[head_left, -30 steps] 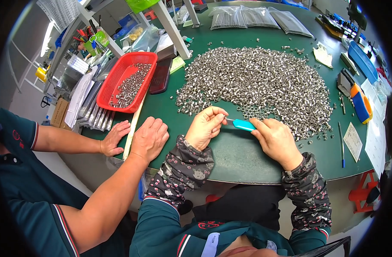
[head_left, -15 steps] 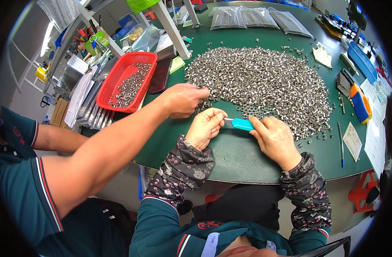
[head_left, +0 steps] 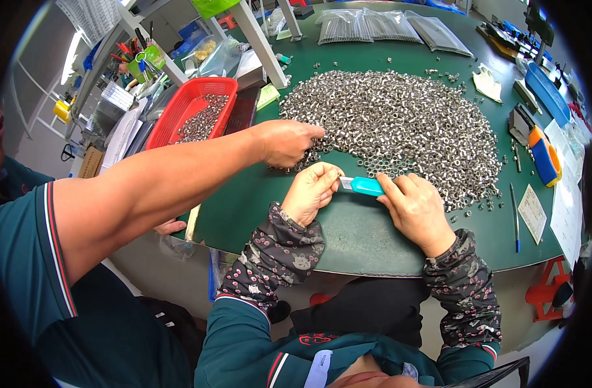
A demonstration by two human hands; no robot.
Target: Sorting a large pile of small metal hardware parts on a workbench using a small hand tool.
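Over the near part of the green table, my right hand (head_left: 416, 210) grips a teal-handled utility knife (head_left: 366, 186) with its blade pointing left. My left hand (head_left: 311, 194) is pinched closed at the blade's tip; whatever sits between its fingertips is too small and covered to make out. Just beyond both hands spreads a wide heap of small silver metal rings (head_left: 399, 123), with some lying in a single layer at its near edge. A co-worker's hand (head_left: 288, 142) reaches in from the left and touches the heap's left edge.
A red basket (head_left: 163, 116) with more metal pieces stands at the left, partly behind the co-worker's arm. Clear bags of rods (head_left: 367, 27) lie at the back. To the right are a blue-and-orange tape dispenser (head_left: 547, 155), a pen (head_left: 515, 220) and a blue tray (head_left: 547, 92).
The co-worker's arm has swung higher and their hand has shifted slightly right along the heap. Their other hand now shows by the table's left edge. My hands have hardly moved.
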